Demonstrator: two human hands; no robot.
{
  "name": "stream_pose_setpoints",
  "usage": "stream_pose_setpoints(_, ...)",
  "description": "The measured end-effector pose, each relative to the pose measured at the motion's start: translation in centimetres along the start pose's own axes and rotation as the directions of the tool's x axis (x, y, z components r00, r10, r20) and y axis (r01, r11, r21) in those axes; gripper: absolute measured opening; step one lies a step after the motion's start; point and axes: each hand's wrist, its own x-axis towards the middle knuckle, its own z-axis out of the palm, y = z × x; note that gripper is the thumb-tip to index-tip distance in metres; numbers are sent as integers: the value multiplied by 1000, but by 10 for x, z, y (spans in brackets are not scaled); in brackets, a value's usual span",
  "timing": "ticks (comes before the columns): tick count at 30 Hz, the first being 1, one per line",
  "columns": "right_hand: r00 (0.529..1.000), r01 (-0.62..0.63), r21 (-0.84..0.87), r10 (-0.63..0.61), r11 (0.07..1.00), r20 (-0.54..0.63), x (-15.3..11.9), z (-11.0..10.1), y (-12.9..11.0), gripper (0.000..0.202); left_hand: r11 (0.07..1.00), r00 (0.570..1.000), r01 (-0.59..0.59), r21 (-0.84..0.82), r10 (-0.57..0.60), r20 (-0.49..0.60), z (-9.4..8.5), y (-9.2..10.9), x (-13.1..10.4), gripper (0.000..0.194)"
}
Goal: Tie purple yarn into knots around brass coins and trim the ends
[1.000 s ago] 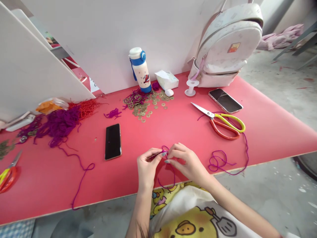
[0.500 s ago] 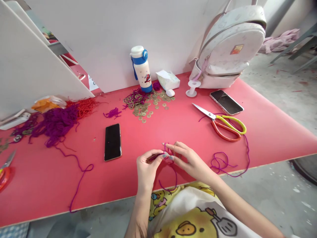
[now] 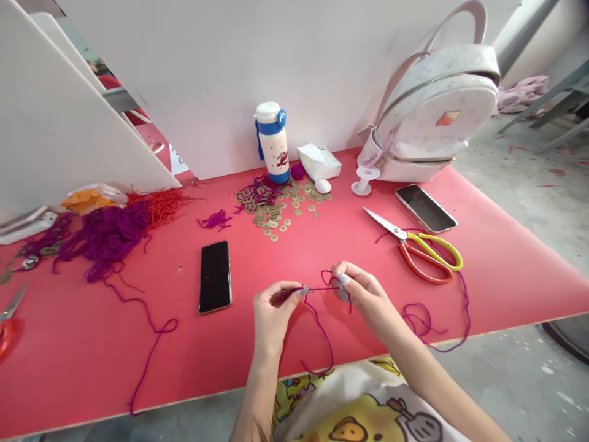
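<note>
At the front of the table my left hand (image 3: pixel 272 316) is closed, thumb against fingers, on a purple cord (image 3: pixel 321 288). A darker purple piece (image 3: pixel 281 297) shows inside that hand; its detail is mostly hidden by the fingers. My right hand (image 3: pixel 365 294) pinches the same cord a short way to the right, so a straight stretch runs between the two hands. A small loop stands above the right fingertips, and a loose tail (image 3: pixel 330 344) curves down from the left thumb toward the table edge.
Scissors (image 3: pixel 416 248) and a phone (image 3: pixel 426 209) lie right, another phone (image 3: pixel 215 277) left. Behind are holed coins (image 3: pixel 273 215), a bottle (image 3: pixel 272 142), a tissue pack (image 3: pixel 319 162), a spool (image 3: pixel 365 181) and a backpack (image 3: pixel 437 116). Purple yarn (image 3: pixel 108 236) is heaped at left.
My right hand has moved right, away from the left, drawing the cord straight between them. The left hand keeps its grip. The whole view has shifted slightly.
</note>
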Motion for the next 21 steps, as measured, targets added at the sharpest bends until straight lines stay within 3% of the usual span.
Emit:
stream_pose_setpoints(7,994,-103,114,100,988,37,13,8,-12,39,999,993,35,34,-38,111,6,8,13,5)
stream_pose_setpoints(15,993,-115,84,115,990,-1,33,16,-18,42,998,990,56,22,-59,131,3,12,23,16)
stream_pose_setpoints(21,988,-157,123,154,980,32,40,22,-23,42,996,987,38,75,-50,156,0,11,22,8)
